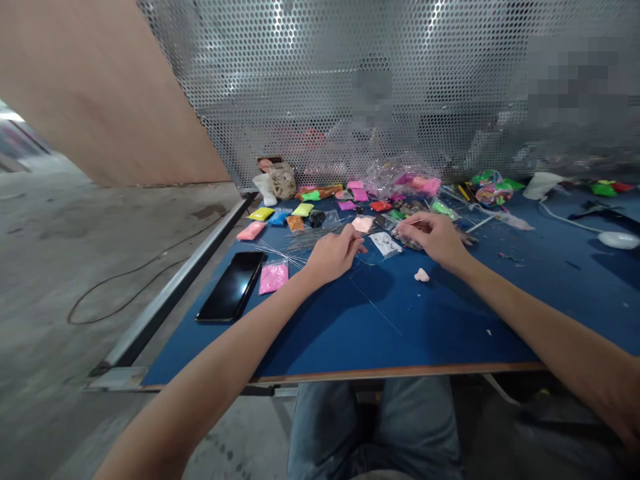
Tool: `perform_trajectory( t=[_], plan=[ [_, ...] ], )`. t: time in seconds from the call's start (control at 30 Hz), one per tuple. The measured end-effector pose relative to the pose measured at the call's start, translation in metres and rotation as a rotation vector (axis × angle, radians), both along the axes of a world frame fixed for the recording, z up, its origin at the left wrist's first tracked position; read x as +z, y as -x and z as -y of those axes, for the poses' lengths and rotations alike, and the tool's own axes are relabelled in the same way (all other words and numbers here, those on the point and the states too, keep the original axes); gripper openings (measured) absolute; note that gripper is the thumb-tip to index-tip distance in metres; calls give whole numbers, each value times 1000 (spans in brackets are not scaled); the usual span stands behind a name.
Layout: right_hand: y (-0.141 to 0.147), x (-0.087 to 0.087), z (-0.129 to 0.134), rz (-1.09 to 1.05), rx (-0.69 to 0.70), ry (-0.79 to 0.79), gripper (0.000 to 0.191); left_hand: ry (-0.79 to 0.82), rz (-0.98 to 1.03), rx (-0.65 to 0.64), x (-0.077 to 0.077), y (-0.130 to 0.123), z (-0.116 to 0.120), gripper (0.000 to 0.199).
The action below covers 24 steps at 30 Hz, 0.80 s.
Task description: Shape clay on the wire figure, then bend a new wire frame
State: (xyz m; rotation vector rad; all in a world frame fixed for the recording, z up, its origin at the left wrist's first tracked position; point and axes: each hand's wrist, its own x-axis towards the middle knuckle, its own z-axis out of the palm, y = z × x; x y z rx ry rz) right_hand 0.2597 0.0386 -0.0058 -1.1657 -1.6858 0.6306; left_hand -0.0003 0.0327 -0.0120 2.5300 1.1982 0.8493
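Both hands are over the blue table [320, 333]. My left hand [337, 253] is closed in a pinch on a thin wire [375, 263] that curves toward the right. My right hand [435, 237] has thumb and fingertips pressed together; what they hold is too small to make out. Between the hands lies a white printed packet [385, 244], and beyond it a pale pink packet [363, 223]. A bundle of thin wires [300, 243] spreads left of my left hand. A small pale pink lump [421, 275] rests on the table below my right hand.
A black phone [233, 287] and a pink packet [273, 277] lie at the left. Colourful clay packets [303, 210] and clear plastic bags [400, 177] line the back, before a perforated metal screen [320, 93]. At the right is a white device [619, 240] with a cable.
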Motion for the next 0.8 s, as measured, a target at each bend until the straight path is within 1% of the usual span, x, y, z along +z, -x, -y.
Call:
perform_trajectory(
  t=[0.07,0.13,0.23,0.33,0.53,0.7,0.8],
  plan=[
    [2,-6,-4,-145,11,30,26,-8,-12,10,1,0,0,17],
    [5,-9,-5,-177,33,49,26,-11,-19,25,1,0,0,15],
    [9,-10,-1,-97,59,60,25,0,1,9,1,-1,-2,12],
    [13,-10,2,-32,72,58,26,16,34,-9,-1,-3,-5,14],
    [19,-18,0,-30,149,117,30,119,59,-2,-4,-6,-4,18],
    [20,-21,0,-16,191,148,31,113,92,-4,-7,-6,-3,17],
    [19,-19,1,16,184,141,31,72,66,33,-7,-7,-2,13]
  ],
)
